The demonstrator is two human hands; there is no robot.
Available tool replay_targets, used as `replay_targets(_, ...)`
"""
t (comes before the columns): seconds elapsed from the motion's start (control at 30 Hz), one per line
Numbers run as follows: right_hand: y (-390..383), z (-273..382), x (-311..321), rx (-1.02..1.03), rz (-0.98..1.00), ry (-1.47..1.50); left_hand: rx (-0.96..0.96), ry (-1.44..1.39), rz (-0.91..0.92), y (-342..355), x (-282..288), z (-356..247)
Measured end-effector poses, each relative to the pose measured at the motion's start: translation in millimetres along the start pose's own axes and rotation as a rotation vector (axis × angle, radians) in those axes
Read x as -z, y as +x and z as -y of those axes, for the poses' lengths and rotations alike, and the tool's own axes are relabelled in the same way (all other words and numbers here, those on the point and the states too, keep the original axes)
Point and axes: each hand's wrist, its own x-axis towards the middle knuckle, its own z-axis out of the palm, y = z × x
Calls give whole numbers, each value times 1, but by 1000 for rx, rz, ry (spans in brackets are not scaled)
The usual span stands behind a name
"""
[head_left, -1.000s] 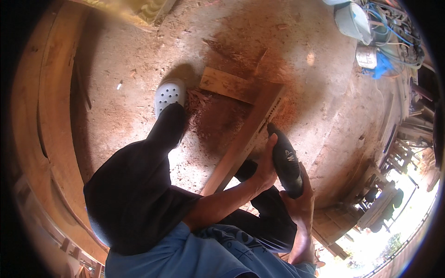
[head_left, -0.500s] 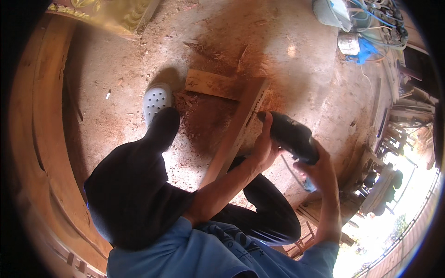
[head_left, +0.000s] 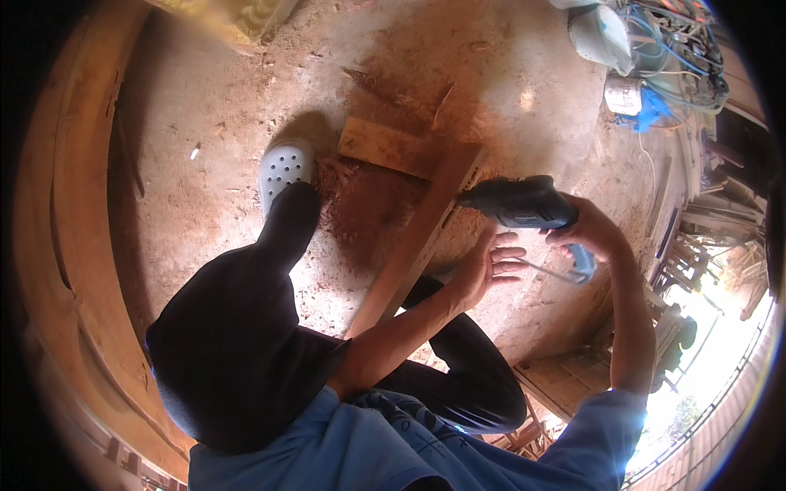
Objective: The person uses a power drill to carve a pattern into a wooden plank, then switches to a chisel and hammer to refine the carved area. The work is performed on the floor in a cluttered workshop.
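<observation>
My right hand (head_left: 596,231) is wrapped round the handle of a dark power drill (head_left: 524,202), which lies sideways with its chuck end to the left. That end meets or nearly meets the right face of a long wooden beam (head_left: 419,233); whether a bit is inside the wood cannot be made out. A row of dark holes runs along that face. Just below the drill, my left hand (head_left: 485,268) is open, fingers apart, holding nothing. The beam slants from my legs up to a short board (head_left: 386,146) lying under or against its far end.
Wood shavings and dust lie over the floor. Long curved planks (head_left: 78,245) line the left side. At the upper right are a white bucket (head_left: 604,39), a blue bag (head_left: 652,110) and tangled cables (head_left: 679,61). Stacked wood scraps (head_left: 729,214) stand at the right.
My left hand has come off the front of the drill and opened below it. The drill has turned more level, its chuck end now at the beam's side. My right hand has shifted right.
</observation>
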Motion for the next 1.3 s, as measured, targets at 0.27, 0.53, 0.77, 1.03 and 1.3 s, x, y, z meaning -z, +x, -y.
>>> replay_targets(0.27,-50,-52,-128,155,-340,-20,-234,-250,-157,0,9,4)
replay_targets(0.53,-65,-60,-206,153,-594,172,-223,-365,-84,-6,28,10)
replay_targets(0.77,-84,-53,-196,151,-533,138,-229,-389,-120,-13,18,17)
replay_targets(1.03,-103,-66,-213,217,-582,293,-215,-314,-109,-25,17,38)
replay_targets(1.3,-53,-124,-286,348,-733,-76,-113,-274,58,-40,76,20)
